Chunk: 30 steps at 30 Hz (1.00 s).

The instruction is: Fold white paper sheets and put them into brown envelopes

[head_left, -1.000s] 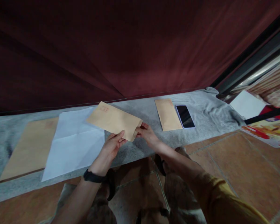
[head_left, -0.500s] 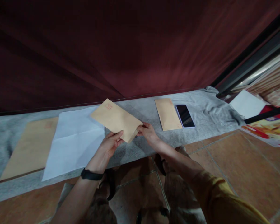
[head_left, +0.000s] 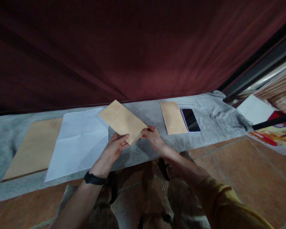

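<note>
Envelope (head_left: 121, 121) grasped in both hands over the cloth (head_left: 216, 116).
Left hand (head_left: 113, 149) is closed on its edge at six o'clock, thumb on top and fingers under; right hand (head_left: 154, 137) pinches the end corner at four o'clock, its fingertips partly hidden. From the held paper, a white sheet (head_left: 77, 151) lies toward eight o'clock, a second envelope (head_left: 173, 118) and phone (head_left: 191, 120) toward three.

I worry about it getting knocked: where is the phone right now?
In the head view, the phone lies screen-up on the grey cloth, to the right of the right hand, close beside a brown envelope lying flat.
</note>
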Each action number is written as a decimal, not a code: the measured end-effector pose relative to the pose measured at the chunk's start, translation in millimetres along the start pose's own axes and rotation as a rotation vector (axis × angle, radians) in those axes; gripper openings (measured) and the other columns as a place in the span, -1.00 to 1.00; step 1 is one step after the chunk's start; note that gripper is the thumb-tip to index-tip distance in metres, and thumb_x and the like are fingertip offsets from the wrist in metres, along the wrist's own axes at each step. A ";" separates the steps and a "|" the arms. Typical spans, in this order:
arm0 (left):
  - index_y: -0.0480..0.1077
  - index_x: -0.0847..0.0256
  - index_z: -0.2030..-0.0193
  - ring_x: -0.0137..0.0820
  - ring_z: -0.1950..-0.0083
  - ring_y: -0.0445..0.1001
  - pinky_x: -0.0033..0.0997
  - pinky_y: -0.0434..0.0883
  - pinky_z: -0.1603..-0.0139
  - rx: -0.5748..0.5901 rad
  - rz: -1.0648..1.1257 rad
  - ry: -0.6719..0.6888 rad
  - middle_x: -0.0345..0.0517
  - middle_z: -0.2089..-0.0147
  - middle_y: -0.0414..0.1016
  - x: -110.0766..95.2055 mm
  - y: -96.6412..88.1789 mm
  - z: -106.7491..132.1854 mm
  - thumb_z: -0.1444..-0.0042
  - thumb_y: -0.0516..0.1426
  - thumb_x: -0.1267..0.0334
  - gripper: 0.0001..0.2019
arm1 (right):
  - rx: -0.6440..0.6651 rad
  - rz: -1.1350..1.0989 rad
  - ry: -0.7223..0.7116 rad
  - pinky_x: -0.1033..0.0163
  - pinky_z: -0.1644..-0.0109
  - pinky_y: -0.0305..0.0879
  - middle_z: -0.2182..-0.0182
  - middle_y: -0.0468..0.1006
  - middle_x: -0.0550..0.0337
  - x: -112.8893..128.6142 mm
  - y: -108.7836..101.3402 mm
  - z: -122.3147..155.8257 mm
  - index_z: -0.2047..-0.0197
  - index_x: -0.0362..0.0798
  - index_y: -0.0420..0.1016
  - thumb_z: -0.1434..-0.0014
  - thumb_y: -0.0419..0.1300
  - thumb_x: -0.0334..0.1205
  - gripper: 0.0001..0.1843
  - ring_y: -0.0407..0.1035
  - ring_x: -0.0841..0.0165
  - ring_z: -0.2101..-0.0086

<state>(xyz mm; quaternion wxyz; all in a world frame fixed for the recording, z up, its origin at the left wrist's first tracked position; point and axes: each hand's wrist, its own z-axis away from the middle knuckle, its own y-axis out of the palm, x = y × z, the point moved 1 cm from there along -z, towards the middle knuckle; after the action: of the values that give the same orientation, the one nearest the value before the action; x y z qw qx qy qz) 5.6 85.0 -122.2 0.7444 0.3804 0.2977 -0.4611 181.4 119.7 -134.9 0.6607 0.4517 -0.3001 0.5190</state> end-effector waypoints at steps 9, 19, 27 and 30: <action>0.43 0.22 0.05 -0.28 0.26 0.61 -0.40 0.49 0.35 -0.006 -0.150 0.044 -0.07 0.21 0.63 -1.6 -9.7 -8.2 0.29 0.45 0.33 -0.42 | 0.130 0.047 0.085 0.22 0.26 0.53 0.38 0.62 0.17 14.4 -17.7 0.4 0.26 -0.02 0.50 -0.04 0.26 -0.16 -0.82 0.53 0.35 0.43; 0.33 0.20 -0.22 -0.36 0.45 0.49 -0.48 0.32 0.48 -0.002 -0.336 0.127 -0.22 0.40 0.57 1.4 -12.8 -11.9 0.13 0.33 0.37 -0.31 | 0.131 0.257 0.067 0.24 0.39 0.48 0.39 0.61 0.21 7.4 -26.3 -3.3 0.37 0.00 0.55 0.10 0.33 -0.28 -0.86 0.51 0.31 0.39; 0.22 0.26 -0.38 -0.33 0.28 0.51 -0.34 0.44 0.18 -0.119 -1.108 0.369 -0.13 0.26 0.52 4.7 -9.5 -5.2 -0.17 0.17 0.37 -0.39 | 0.153 0.507 0.080 0.37 0.46 0.44 0.45 0.56 0.30 8.6 -32.7 -1.2 0.35 0.01 0.48 0.00 0.25 -0.32 -0.91 0.48 0.39 0.44; 0.28 0.23 -0.33 -0.26 0.13 0.54 -0.27 0.47 0.09 -0.146 -1.397 0.481 0.06 -0.02 0.50 5.7 -3.8 6.8 -0.25 0.11 0.34 -0.51 | 0.164 0.600 0.072 0.40 0.48 0.42 0.46 0.54 0.32 8.5 -31.1 -0.8 0.32 0.02 0.45 -0.05 0.21 -0.35 -0.91 0.46 0.42 0.48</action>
<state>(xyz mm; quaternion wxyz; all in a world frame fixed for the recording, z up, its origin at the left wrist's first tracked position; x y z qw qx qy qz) 5.1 75.6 -124.2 0.2154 0.1424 0.6550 -0.7101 213.5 122.4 -136.7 0.4496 0.3761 -0.3535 0.7290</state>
